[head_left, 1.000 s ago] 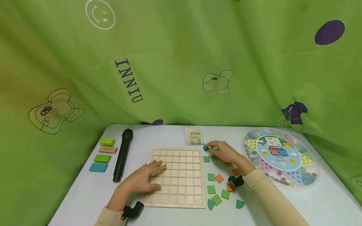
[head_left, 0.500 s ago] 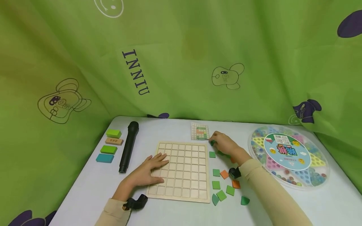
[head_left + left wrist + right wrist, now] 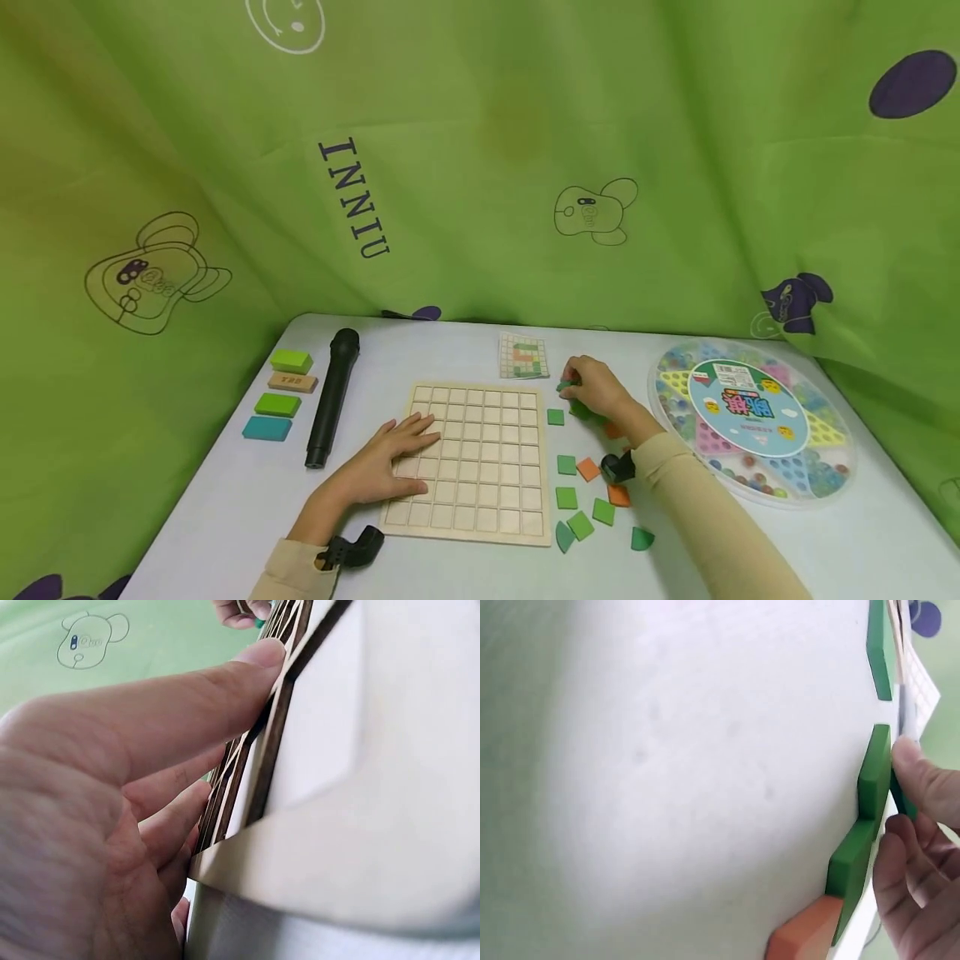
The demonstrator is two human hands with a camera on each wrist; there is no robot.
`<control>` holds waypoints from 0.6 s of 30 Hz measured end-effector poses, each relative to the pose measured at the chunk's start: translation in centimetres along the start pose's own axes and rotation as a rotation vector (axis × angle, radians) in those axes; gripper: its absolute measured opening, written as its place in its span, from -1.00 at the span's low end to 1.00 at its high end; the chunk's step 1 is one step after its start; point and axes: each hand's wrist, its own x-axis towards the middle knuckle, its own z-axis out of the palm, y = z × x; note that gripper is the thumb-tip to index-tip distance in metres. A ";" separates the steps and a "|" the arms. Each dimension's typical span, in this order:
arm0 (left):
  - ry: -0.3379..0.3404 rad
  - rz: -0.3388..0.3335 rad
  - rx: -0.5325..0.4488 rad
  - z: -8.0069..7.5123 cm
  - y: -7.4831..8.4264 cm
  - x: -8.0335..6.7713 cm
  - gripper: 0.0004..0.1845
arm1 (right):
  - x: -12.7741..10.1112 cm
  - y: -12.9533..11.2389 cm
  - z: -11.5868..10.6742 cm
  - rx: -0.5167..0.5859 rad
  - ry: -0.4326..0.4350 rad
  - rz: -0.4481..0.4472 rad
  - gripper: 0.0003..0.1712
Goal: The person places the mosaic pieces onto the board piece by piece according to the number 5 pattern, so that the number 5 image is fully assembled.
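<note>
Two hands work: your left hand [image 3: 390, 462] lies flat, fingers straight, on the wooden grid board [image 3: 480, 467]; at 2 o'clock, your right hand [image 3: 596, 392] pinches a dark green tile [image 3: 564, 386]. Keep the board pinned, lower squarely.

Bright, even, soft light; faint shadows; wide-angle bending at edges; blurred, washed-out wrist close-ups.

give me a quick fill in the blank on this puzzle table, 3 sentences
1. The left hand lies flat on the wooden ____ board.
2. The black microphone lies to the ____ of that board.
3. The right hand pinches a small ____ tile near the pattern card.

Missing words: grid; left; green
</note>
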 end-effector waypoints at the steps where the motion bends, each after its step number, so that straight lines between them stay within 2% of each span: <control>1: 0.003 -0.003 0.002 0.0 0.0 -0.2 -0.18 | 0.0 0.1 0.1 0.022 -0.002 0.008 -0.78; 5: 0.008 0.002 0.006 0.0 0.1 -0.3 -0.19 | -0.3 0.5 0.1 0.094 -0.011 0.049 -0.79; 10: 0.002 0.010 0.012 0.0 0.1 -0.2 -0.20 | -0.7 0.3 0.1 0.155 -0.014 -0.002 -0.92; 13: 0.005 0.015 0.016 -0.1 0.1 -0.3 -0.20 | -0.7 -0.8 0.4 0.222 -0.022 -0.041 -0.92; 18: -0.005 0.002 0.011 -0.4 0.3 -0.3 -0.21 | -0.1 -3.8 1.6 0.358 -0.072 -0.088 -0.81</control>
